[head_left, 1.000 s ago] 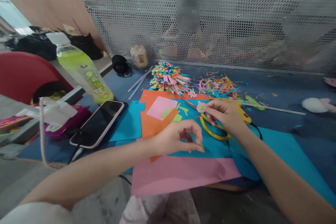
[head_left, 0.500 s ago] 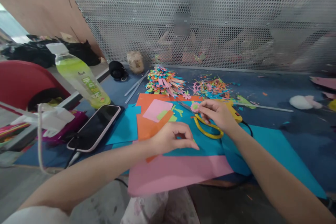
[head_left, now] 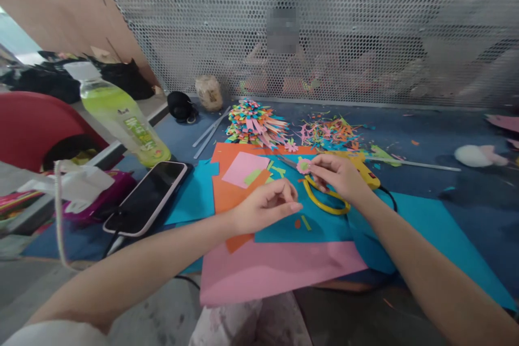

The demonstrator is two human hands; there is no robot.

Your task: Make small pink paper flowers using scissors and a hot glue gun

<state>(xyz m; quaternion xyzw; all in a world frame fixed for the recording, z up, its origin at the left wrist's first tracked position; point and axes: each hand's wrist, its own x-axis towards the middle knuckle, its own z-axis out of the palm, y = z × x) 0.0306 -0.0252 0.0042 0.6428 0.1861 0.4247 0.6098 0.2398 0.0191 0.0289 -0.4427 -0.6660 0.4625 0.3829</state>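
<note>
In my right hand a small pink paper flower with a green centre is pinched between thumb and fingers. Scissors with yellow handles lie under that hand, their blades pointing left. My left hand hovers over the blue paper, fingers curled in toward the thumb; anything inside them is hidden. A short green strip and an orange scrap lie just below its thumb. Left of it, a pink square and green strips rest on orange paper.
Behind stands a layered multicoloured paper piece, beside a heap of paper clippings and another pink flower. A yellow glue gun lies by my right hand. At left are a phone and a drink bottle.
My left hand has drawn up and back, its fingers curling in, uncovering the green strip and orange scrap. My right hand still holds the flower, nearly unmoved.
</note>
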